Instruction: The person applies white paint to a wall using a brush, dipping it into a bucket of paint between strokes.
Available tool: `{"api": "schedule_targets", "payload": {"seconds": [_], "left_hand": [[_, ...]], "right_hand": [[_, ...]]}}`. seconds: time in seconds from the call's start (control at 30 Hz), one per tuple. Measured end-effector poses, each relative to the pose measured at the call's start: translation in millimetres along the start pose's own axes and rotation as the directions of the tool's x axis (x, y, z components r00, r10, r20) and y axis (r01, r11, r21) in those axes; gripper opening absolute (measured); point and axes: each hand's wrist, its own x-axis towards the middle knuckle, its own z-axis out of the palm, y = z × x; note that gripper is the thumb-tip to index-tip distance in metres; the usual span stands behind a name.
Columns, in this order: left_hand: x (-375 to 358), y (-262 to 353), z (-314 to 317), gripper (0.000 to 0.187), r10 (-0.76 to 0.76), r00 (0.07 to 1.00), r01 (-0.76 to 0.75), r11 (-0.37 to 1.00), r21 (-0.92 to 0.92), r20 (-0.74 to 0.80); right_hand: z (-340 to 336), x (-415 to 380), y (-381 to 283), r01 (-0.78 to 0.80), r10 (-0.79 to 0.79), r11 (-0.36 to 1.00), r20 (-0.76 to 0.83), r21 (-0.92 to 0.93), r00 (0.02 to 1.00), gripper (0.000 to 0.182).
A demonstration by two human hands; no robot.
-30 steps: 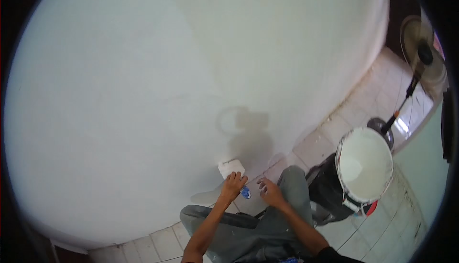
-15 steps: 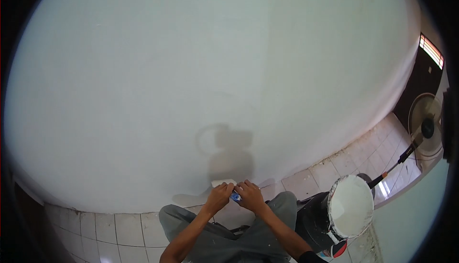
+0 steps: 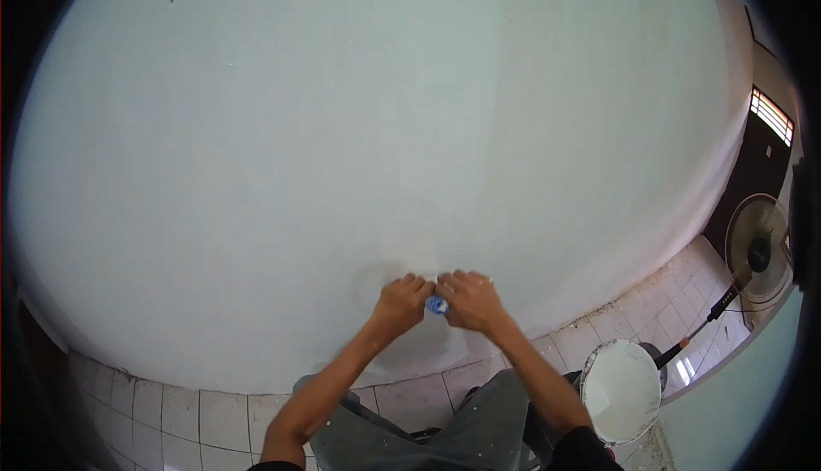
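Note:
Both my fists meet in front of the pale wall (image 3: 342,154), low on it. My left hand (image 3: 402,302) is closed, its knuckles toward the wall. Right beside it, my right hand (image 3: 472,300) is closed too. Between them shows the blue-and-white handle (image 3: 438,304) of what looks like a paint roller, gripped by both hands. Its white head is almost wholly hidden behind my fingers. White specks dot my right hand.
A bucket (image 3: 586,385) with white paint inside stands at my right knee. Beyond it are a standing fan (image 3: 757,253) and a dark door (image 3: 753,163). White floor tiles (image 3: 180,411) run along the wall's foot. My bent legs (image 3: 402,441) are below.
Both hands have moved up the wall with the roller, arms stretched further out. My view has shifted, so the bucket and fan sit lower. The white roller head has gone behind my fingers.

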Motion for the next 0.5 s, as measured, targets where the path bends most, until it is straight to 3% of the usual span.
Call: {"api": "schedule_targets", "payload": {"seconds": [0.13,0.27,0.37,0.5], "left_hand": [[88,7,-75,0.015,0.178,0.977,-0.166,0.98,0.11,-0.118],[185,11,-162,0.025,0.376,0.896,-0.302,0.907,0.294,-0.237],[255,20,-220,0.023,0.512,0.793,-0.341,0.822,0.456,-0.33],[308,34,-262,0.019,0.645,0.7,-0.34,0.678,0.652,-0.306]], "right_hand": [[-82,65,15,0.132,-0.151,0.984,-0.169,-0.123,0.974,0.022],[-166,140,31,0.196,-0.307,0.932,-0.377,-0.304,0.874,0.025],[-226,190,39,0.139,-0.382,0.876,-0.49,-0.462,0.783,0.02],[-271,217,43,0.045,-0.439,0.809,-0.551,-0.586,0.71,0.019]]}}
